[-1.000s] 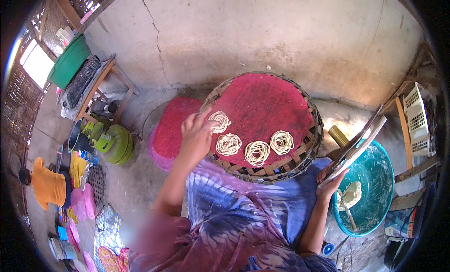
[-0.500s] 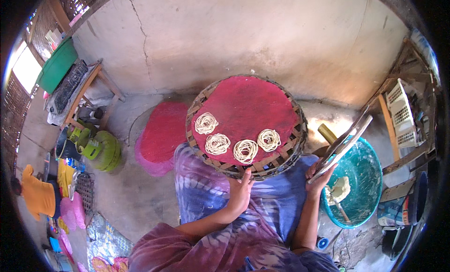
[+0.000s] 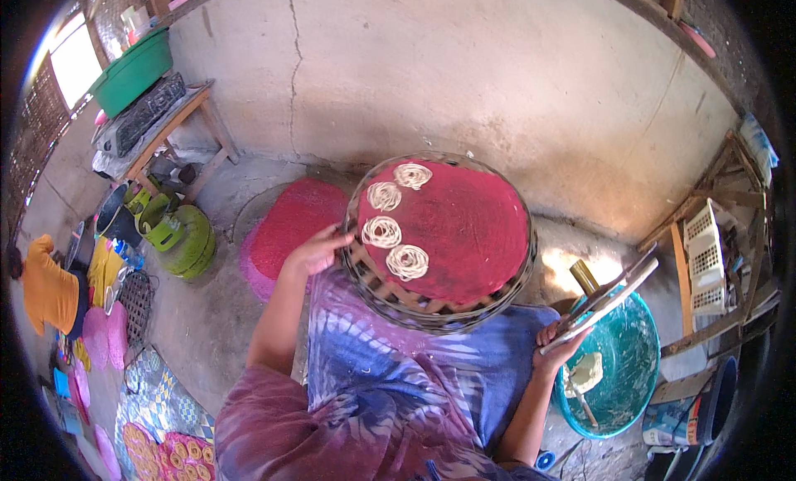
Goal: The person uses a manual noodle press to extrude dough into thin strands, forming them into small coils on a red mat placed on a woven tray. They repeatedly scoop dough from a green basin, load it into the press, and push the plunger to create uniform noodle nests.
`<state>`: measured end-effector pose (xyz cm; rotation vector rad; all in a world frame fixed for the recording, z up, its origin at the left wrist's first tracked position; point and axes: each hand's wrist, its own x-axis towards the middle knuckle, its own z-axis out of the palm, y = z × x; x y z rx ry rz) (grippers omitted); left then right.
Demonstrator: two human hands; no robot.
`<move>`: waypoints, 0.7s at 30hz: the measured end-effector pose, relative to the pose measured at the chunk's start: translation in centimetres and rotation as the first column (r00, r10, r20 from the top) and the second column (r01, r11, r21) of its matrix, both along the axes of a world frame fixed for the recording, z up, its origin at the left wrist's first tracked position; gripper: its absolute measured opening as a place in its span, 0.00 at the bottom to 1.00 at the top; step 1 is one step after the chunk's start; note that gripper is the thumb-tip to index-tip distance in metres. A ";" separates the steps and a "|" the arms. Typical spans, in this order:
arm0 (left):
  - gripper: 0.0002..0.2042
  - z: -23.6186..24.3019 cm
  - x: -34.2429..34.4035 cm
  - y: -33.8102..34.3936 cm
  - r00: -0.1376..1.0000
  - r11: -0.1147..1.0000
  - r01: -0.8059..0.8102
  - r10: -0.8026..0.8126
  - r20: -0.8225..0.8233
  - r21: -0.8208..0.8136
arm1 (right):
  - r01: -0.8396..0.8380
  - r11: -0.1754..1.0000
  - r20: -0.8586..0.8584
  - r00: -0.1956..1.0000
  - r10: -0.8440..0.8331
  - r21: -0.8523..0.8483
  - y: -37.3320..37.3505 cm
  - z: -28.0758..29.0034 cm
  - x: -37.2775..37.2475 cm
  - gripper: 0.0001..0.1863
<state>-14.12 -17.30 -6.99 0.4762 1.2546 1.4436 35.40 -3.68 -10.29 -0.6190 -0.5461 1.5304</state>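
Note:
A round woven tray rests on my lap, lined with red cloth. Several pale coiled strands, shaped like noodle nests, lie along the cloth's left side. My left hand is at the tray's left rim, its fingers closed on the edge. Off to the right, my right hand grips a long wooden tool with two flat bars, tilted up and away from me. Just beyond that hand stands a teal basin with a pale lump of dough and a stick inside.
A red and pink round mat lies on the floor left of the tray. Green gas cylinders stand near a wooden table. More coils on red pieces lie at lower left. A white crate is at right.
The tray has turned clockwise, carrying the coils from its near side to its left side. My left hand has moved from the near rim to the left rim. My right hand still holds the wooden tool.

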 end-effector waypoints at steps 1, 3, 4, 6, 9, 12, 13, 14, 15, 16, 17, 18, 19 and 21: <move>0.22 0.1 -1.1 1.0 0.996 0.997 -0.078 0.078 -0.033 0.002 | -0.013 1.000 0.018 1.000 0.013 0.023 -0.1 0.1 0.0 0.36; 0.23 0.4 -2.2 2.9 0.887 0.966 -0.250 0.253 -0.386 0.060 | -0.003 1.000 0.025 1.000 0.002 0.025 -0.2 0.3 0.0 0.36; 0.24 0.7 -2.3 3.5 0.787 0.941 -0.336 0.307 -0.535 0.044 | -0.005 1.000 0.032 0.999 0.004 0.029 -0.3 0.4 0.0 0.36; 0.18 1.3 -1.9 4.2 0.448 0.896 -0.345 0.420 -0.789 0.281 | -0.005 1.000 0.033 0.999 0.004 0.023 -0.4 0.6 -0.1 0.36; 0.07 2.7 -0.1 3.8 -0.120 0.887 -0.255 0.366 -0.923 0.385 | 0.029 0.999 0.034 0.999 -0.029 0.014 -0.5 0.7 -0.3 0.35; 0.08 4.3 1.6 3.0 -0.403 0.952 -0.182 0.155 -0.902 0.245 | 0.020 1.000 0.058 0.998 -0.021 0.020 -0.3 0.6 -0.4 0.35; 0.08 4.7 2.0 3.0 -0.417 0.962 -0.169 0.128 -0.900 0.215 | 0.022 1.000 0.056 0.998 -0.022 0.007 -0.2 0.6 -0.5 0.35; 0.08 5.1 2.4 3.0 -0.424 0.970 -0.166 0.094 -0.901 0.179 | 0.024 1.000 0.053 0.998 -0.023 -0.004 -0.1 0.5 -0.5 0.35; 0.08 5.3 2.6 2.9 -0.442 0.974 -0.151 0.086 -0.893 0.169 | 0.030 1.000 0.051 0.998 -0.030 -0.007 -0.1 0.5 -0.6 0.35; 0.08 5.5 2.7 3.0 -0.458 0.979 -0.134 0.078 -0.886 0.156 | 0.037 0.999 0.048 0.998 -0.037 -0.009 0.0 0.5 -0.6 0.35; 0.08 5.6 2.8 3.1 -0.473 0.981 -0.125 0.075 -0.878 0.151 | 0.045 0.999 0.046 0.998 -0.045 -0.012 0.0 0.6 -0.7 0.35; 0.08 5.7 2.8 3.2 -0.486 0.983 -0.114 0.071 -0.871 0.144 | 0.037 0.999 0.055 0.998 -0.037 0.001 0.0 0.6 -0.7 0.35; 0.08 5.6 2.7 3.3 -0.485 0.987 -0.110 0.051 -0.873 0.118 | 0.029 0.999 0.064 0.997 -0.030 0.013 0.0 0.7 -0.7 0.35; 0.08 5.6 2.6 3.5 -0.515 0.989 -0.078 0.067 -0.855 0.124 | 0.022 1.000 0.075 0.997 -0.023 0.019 0.0 0.8 -0.8 0.36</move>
